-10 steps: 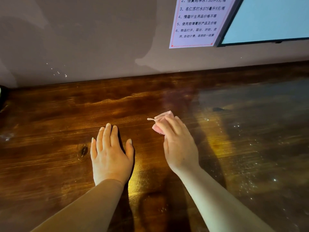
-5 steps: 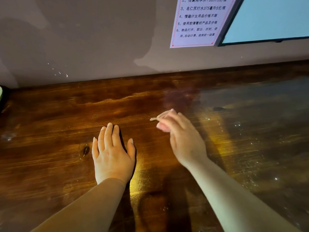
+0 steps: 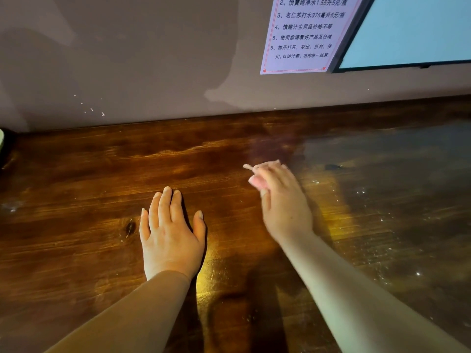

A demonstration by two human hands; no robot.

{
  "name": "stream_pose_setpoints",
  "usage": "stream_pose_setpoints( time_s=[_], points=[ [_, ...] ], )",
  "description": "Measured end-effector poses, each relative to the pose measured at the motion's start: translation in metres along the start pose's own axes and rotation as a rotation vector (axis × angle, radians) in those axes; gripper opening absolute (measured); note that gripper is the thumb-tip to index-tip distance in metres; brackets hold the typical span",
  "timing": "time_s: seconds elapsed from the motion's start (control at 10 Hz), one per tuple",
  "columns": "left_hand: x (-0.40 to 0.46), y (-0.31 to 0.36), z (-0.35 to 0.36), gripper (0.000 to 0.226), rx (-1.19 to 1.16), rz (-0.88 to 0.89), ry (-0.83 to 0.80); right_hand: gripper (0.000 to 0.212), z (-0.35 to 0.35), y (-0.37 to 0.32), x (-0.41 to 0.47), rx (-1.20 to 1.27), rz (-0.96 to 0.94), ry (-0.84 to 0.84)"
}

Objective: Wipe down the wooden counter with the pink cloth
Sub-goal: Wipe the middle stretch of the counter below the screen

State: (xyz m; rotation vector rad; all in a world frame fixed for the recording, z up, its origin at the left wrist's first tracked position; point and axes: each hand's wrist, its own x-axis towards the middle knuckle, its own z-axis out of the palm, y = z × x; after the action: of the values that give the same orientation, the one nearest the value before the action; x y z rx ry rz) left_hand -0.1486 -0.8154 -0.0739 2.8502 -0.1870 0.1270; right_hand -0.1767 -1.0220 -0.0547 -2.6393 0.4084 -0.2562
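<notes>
The dark wooden counter (image 3: 102, 189) fills the lower view and runs up to the wall. My left hand (image 3: 170, 233) rests flat on it, palm down, fingers straight and close together. To its right, my right hand (image 3: 283, 202) holds the small pink cloth (image 3: 257, 180) bunched under its fingers against the wood. Only a pink edge and a thin corner of the cloth stick out at the fingertips; the rest is hidden by the hand.
A grey wall (image 3: 153, 59) stands right behind the counter. A printed notice (image 3: 303, 31) and a dark-framed screen (image 3: 407, 31) hang at the upper right. The counter's right part (image 3: 382, 200) shows dusty specks and a dull film. A dark object (image 3: 3, 143) sits at the far left edge.
My right hand has slid the cloth a little to the right and away from me across the wood. My left hand has stayed flat in the same spot.
</notes>
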Motion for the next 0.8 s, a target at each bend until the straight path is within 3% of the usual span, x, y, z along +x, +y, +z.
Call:
stream_pose_setpoints(
  time_s=[0.1,0.3,0.5,0.7,0.8],
  points=[
    [0.000,0.001,-0.001,0.062,-0.003,-0.001,0.004,0.033,0.006,-0.006,-0.017,-0.048,-0.100,0.023],
    [0.000,0.001,-0.002,0.062,0.004,-0.002,-0.006,0.042,-0.002,0.016,0.026,-0.072,0.188,0.039],
    [0.001,0.002,-0.002,0.064,0.006,-0.003,-0.008,0.042,0.005,0.001,-0.017,-0.004,-0.081,-0.025],
    [0.000,0.002,-0.003,0.063,0.001,-0.004,-0.010,0.041,-0.004,0.016,0.016,-0.043,0.163,0.056],
    [0.000,0.000,-0.003,0.062,-0.007,-0.003,-0.011,0.036,0.006,-0.004,-0.014,0.017,0.030,0.031]
  ],
)
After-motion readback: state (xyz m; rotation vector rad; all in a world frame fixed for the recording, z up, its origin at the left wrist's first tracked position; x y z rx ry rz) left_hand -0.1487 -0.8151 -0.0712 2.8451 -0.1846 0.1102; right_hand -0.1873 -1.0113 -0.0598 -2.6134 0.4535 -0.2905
